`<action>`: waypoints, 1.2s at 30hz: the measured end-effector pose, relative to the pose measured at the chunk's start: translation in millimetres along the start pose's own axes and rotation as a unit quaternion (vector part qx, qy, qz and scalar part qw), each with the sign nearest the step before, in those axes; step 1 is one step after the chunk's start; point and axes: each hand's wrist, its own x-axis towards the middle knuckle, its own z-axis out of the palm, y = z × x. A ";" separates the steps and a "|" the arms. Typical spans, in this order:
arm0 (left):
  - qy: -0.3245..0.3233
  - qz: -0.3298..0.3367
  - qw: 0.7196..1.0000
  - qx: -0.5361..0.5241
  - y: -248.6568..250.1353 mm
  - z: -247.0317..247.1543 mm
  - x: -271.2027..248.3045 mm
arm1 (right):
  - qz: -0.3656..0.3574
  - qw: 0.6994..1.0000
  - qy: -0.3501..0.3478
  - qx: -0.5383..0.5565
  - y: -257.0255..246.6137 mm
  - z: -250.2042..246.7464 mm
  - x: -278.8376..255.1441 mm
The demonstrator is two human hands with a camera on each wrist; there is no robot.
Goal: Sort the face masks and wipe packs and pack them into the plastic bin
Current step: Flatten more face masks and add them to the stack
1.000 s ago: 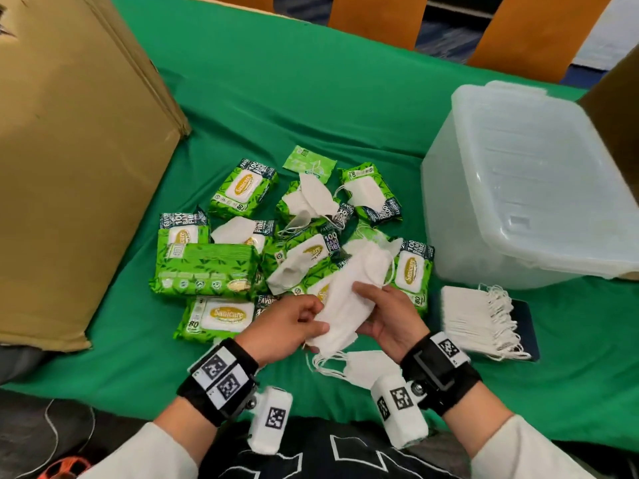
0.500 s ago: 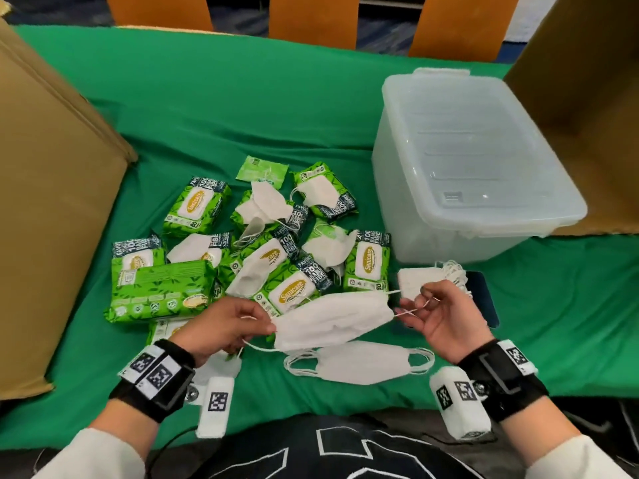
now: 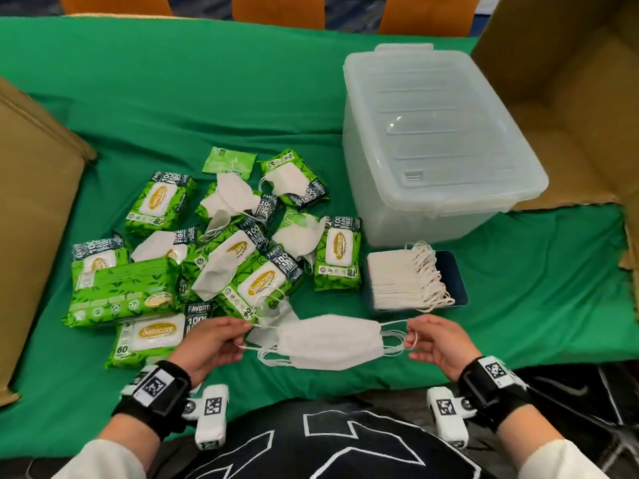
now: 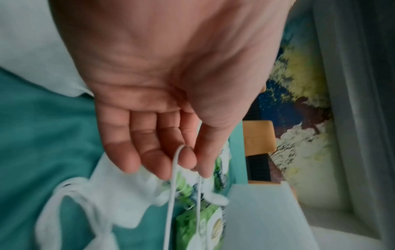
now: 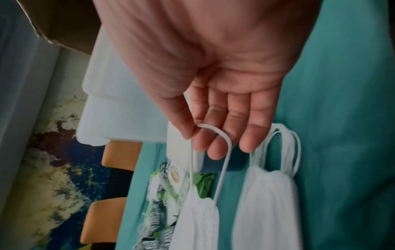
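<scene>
Palm fills the top of the frame: the right hand (image 5: 213, 71) pinches the thin white elastic ear loop (image 5: 222, 147) of a white pleated face mask (image 5: 196, 223) between thumb and forefinger, the mask hanging toward the bottom centre. Just right of it lies a second white face mask (image 5: 269, 206), loops bunched behind the little finger, on the green cloth (image 5: 346, 118). Left of centre, the translucent plastic bin (image 5: 119, 108); below, blurred green wipe packs (image 5: 171, 186).

Bright, even head view; both wrist views dim and motion-blurred.
</scene>
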 end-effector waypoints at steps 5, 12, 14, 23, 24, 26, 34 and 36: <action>0.003 -0.054 0.998 0.042 -38.7 15.4 10.2 | 0.028 0.997 0.045 -0.050 24.5 -9.2 28.1; 0.036 -0.066 0.997 0.028 -48.2 26.9 21.3 | 0.044 0.998 0.042 -0.026 36.0 -16.9 49.9; 0.049 -0.070 0.996 0.030 -52.7 29.1 25.3 | 0.050 0.998 0.041 -0.026 38.7 -16.0 54.0; 0.101 -0.063 0.992 0.034 -62.4 36.5 33.5 | 0.065 0.993 0.046 -0.085 43.1 -23.6 61.3; 0.104 -0.065 0.992 0.038 -62.6 36.8 33.3 | 0.068 0.992 0.047 -0.097 43.3 -24.7 62.0; 0.111 -0.068 0.990 0.052 -63.2 37.5 32.6 | 0.070 0.988 0.051 -0.128 43.6 -26.7 63.3; 0.193 -0.049 0.963 0.181 -62.5 35.6 32.5 | -0.047 0.946 0.141 -0.288 42.5 -25.5 70.4; 0.207 -0.051 0.952 0.218 -58.1 36.5 31.0 | -0.063 0.925 0.135 -0.350 43.0 -20.8 73.1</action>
